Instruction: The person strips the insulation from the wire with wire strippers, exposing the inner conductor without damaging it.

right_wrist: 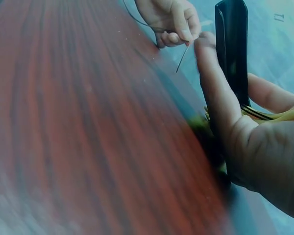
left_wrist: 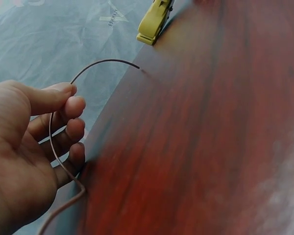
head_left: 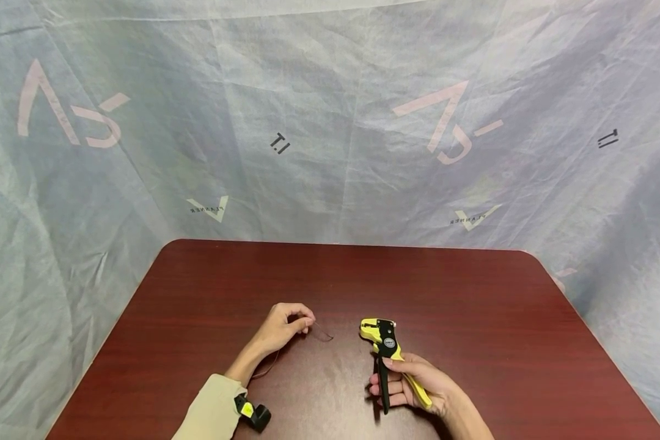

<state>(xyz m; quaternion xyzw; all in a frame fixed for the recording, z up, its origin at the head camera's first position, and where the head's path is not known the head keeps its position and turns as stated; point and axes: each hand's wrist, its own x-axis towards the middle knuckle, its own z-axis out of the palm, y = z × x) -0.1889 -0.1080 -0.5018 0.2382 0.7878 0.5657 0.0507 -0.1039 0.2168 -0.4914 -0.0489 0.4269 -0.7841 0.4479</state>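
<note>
The left hand [head_left: 279, 328] pinched a brown wire [left_wrist: 109, 60], its free end curving past the thumb; the right hand [head_left: 425, 382] held yellow-and-black pliers [head_left: 387, 347], their head beyond its thumb.

1 gap opens between the left hand [head_left: 280, 325] and the yellow-black tool [head_left: 387, 351] in the right hand [head_left: 430, 379], partly crossed by the thin wire [left_wrist: 110, 60]; beyond them bare bench [head_left: 335, 275] reaches the cloth [head_left: 330, 122].

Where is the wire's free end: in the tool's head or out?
Out: the wire ends short of the tool, with tabletop showing between them in the head view.
</note>
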